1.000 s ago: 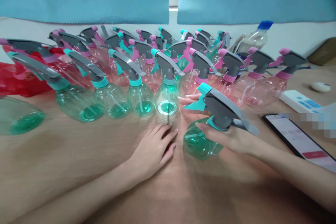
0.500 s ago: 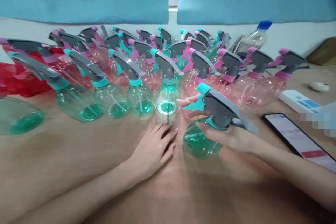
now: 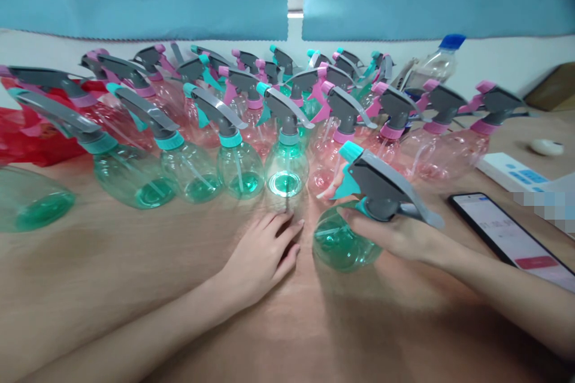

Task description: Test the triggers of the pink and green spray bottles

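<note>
My right hand [image 3: 395, 236] is wrapped around the neck of a green spray bottle [image 3: 345, 245] with a grey head and a turquoise nozzle and trigger. Its thumb lies on the near side below the collar, while a fingertip shows at the turquoise trigger; the other fingers are mostly hidden behind the bottle. Flat on the table rests my left hand [image 3: 265, 254], fingers stretched forward and holding nothing. Just beyond it, a green spray bottle [image 3: 287, 170] stands upright at the end of a front row of similar green ones.
Pink spray bottles [image 3: 431, 152] and more green ones crowd the back of the wooden table [image 3: 215, 335]. At right lie a phone [image 3: 507, 233], a white box [image 3: 512, 170] and a white mouse-like object [image 3: 547, 147]. A red bag [image 3: 49, 143] sits at left; a blue-capped bottle [image 3: 433, 66] stands behind.
My right-hand fingers, stretched out past the trigger before, have drawn in around it. The sprayer head has shifted slightly right. My left hand stays where it was.
</note>
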{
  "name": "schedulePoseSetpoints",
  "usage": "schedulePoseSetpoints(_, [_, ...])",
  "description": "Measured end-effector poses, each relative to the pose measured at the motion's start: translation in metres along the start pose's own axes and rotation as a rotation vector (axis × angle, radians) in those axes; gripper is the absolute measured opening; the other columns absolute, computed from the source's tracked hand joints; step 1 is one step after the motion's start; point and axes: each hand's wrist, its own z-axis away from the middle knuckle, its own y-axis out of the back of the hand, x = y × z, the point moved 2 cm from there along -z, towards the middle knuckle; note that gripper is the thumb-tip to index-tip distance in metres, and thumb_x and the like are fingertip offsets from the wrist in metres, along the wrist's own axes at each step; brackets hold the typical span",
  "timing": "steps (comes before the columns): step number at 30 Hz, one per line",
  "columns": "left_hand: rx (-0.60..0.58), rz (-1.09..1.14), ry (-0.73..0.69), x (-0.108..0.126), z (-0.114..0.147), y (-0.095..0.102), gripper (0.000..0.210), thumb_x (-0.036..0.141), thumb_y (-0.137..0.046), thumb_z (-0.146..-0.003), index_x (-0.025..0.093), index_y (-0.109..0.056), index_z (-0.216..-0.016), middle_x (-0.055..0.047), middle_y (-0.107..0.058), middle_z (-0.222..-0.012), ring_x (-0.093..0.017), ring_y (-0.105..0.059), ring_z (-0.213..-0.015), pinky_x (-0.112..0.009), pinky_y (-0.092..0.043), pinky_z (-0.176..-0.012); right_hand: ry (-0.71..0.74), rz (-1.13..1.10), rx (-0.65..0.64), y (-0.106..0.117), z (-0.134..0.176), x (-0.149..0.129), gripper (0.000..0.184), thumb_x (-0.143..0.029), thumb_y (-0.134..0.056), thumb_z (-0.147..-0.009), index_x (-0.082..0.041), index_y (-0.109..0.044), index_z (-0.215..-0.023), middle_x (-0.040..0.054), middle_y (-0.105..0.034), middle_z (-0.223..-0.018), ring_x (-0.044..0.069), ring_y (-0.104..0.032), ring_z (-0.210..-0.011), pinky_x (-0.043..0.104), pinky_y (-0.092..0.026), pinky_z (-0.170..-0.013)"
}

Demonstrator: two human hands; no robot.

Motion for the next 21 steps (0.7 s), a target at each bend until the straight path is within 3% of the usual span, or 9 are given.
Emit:
schedulePoseSetpoints(4, [-0.004, -0.004, 0.0, 0.0, 0.0, 0.001, 0.035, 0.025, -0.045, -0.095, 0.012, -0.058, -0.124, -0.017, -0.057, -0.125, -0.031, -0.052, -0.116, -0.051, -0.046, -0.096, 0.009, 0.002, 0.026, 0.001, 0.002, 0.002, 0.016, -0.014, -0.05, -0.068, -0.029, -0.053, -0.065, -0.0031, -0.063, -0.065, 0.014, -0.065, -0.06, 0.023, -0.059, -0.055])
schedulePoseSetpoints(8, [-0.001, 0.002, 0.001, 0.0, 0.0, 0.0, 0.035, 0.025, -0.045, -0.095, 0.011, -0.058, -0.125, -0.017, -0.057, -0.125, -0.031, -0.051, -0.116, -0.05, -0.045, -0.097, 0.037, -0.047, -0.027, 0.0, 0.003, 0.007, 0.019, -0.012, -0.049, -0.069, -0.028, -0.055, -0.063, -0.0034, -0.066, -0.067, 0.015, -0.069, -0.071, 0.025, -0.06, -0.069])
schedulePoseSetpoints(12, [-0.004, 0.007, 0.002, -0.001, 0.0, -0.001, 0.035, 0.025, -0.046, -0.095, 0.012, -0.058, -0.125, -0.016, -0.057, -0.125, -0.031, -0.051, -0.116, -0.051, -0.045, -0.097, 0.019, -0.109, -0.08, -0.002, 0.004, 0.011, 0.029, -0.012, -0.047, -0.071, -0.028, -0.065, -0.086, -0.0022, -0.071, -0.077, 0.018, -0.071, -0.086, 0.026, -0.061, -0.071])
schedulePoseSetpoints(15, [-0.006, 0.005, 0.004, -0.001, 0.0, 0.0, 0.034, 0.025, -0.046, -0.095, 0.011, -0.059, -0.124, -0.017, -0.058, -0.124, -0.031, -0.052, -0.116, -0.051, -0.045, -0.096, 0.012, -0.146, -0.06, -0.002, 0.004, 0.01, 0.041, -0.011, -0.049, -0.072, -0.028, -0.064, -0.106, -0.0002, -0.072, -0.091, 0.019, -0.07, -0.094, 0.027, -0.061, -0.073])
schedulePoseSetpoints(21, [0.005, -0.001, -0.002, -0.001, 0.0, 0.0, 0.035, 0.026, -0.045, -0.096, 0.012, -0.059, -0.124, -0.016, -0.058, -0.124, -0.031, -0.052, -0.116, -0.051, -0.045, -0.096, 0.037, -0.159, -0.047, -0.002, 0.001, 0.008, 0.047, -0.011, -0.052, -0.073, -0.029, -0.061, -0.116, 0.0006, -0.07, -0.107, 0.022, -0.067, -0.103, 0.033, -0.061, -0.08])
